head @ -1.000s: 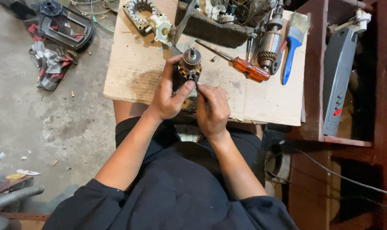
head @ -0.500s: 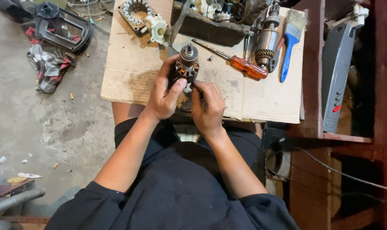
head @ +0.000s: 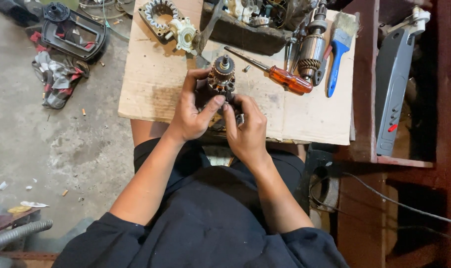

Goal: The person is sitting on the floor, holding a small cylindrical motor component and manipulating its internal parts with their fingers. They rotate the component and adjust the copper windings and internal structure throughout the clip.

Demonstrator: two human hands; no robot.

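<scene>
Both hands meet over the near edge of the cardboard sheet point(head: 156, 84), about midway along it. Left hand point(head: 193, 111) wraps closed around a motor armature point(head: 221, 79), thumb reaching across toward the other hand. Right hand point(head: 246, 128) curls tight against the lower end of the same part, fingertips pinching at something there; what they pinch is hidden by the fingers. The armature stands roughly upright, its copper-coloured top and short shaft stub showing above the knuckles.

Handling, as a judgement: a dense steel-and-copper part, heavy for its bulk, rigid, not slippery while dry. The windings and the segmented copper ring look like the parts to spare; the laminated middle, where the left hand sits, is the sound place to grip, or the shaft ends.

Surface: a plain brown cardboard sheet laid over a small bench, stained and scuffed. Toward the far edge lies an orange-handled screwdriver point(head: 277, 74), just right of the armature, with a small screw point(head: 245, 68) beside its shank. Further right a second armature point(head: 312, 49), then a blue-handled brush point(head: 340, 47) near the far right corner. At the far left corner a round stator ring point(head: 158, 15) and a pale plastic fan piece point(head: 184, 33). A dark tray of parts point(head: 245, 30) sits along the far edge.

Room: bare concrete floor on the left with rags point(head: 59, 79) and a black housing point(head: 74, 32). Reddish wooden shelving on the right carries a grey tool casing point(head: 391, 89)
</scene>
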